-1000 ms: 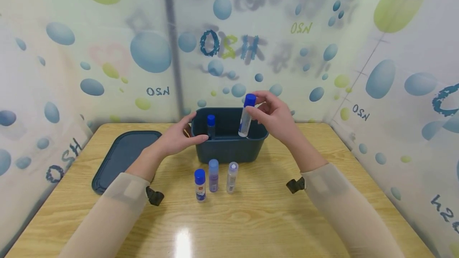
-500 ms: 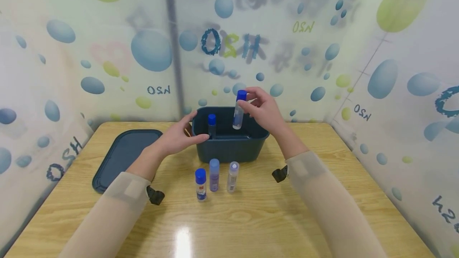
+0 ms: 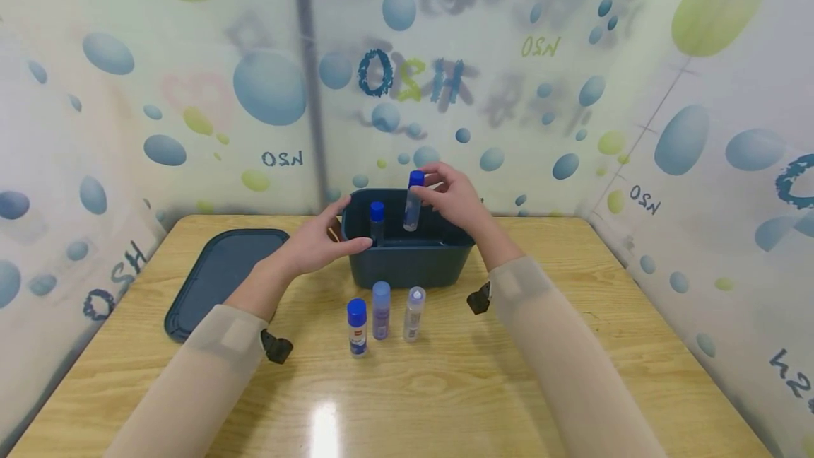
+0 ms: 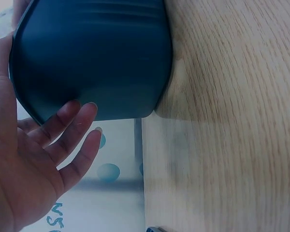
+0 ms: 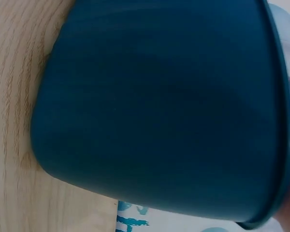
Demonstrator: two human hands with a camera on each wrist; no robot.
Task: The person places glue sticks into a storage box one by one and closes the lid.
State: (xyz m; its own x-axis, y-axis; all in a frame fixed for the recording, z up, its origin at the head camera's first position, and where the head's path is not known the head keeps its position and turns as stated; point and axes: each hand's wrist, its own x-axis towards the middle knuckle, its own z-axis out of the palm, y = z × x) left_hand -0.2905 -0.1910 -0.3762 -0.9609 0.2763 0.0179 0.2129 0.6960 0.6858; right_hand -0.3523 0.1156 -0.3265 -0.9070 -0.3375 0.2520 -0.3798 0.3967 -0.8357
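Note:
My right hand (image 3: 453, 196) pinches a clear glue stick (image 3: 413, 209) with a blue cap, its lower part inside the dark blue storage box (image 3: 407, 267). It tilts slightly over the box's middle. A second blue-capped glue stick (image 3: 377, 218) stands inside at the left end. Around that end, my left hand (image 3: 318, 242) holds the box, thumb over the front rim and fingers outside. The left wrist view shows these fingers (image 4: 70, 128) bent against the outer wall. In the right wrist view the box wall (image 5: 154, 106) hides most of the right hand.
In front of the box stand a white-labelled glue stick (image 3: 357, 327) with a blue cap, a bluish tube (image 3: 381, 309) and a clear tube (image 3: 413, 313). A dark blue lid (image 3: 222, 281) lies left on the wooden table (image 3: 445, 401). Patterned walls surround the table.
The right hand has carried the glue stick leftward, from the box's right part to its middle, and has just lowered it slightly. The left hand has stayed on the box.

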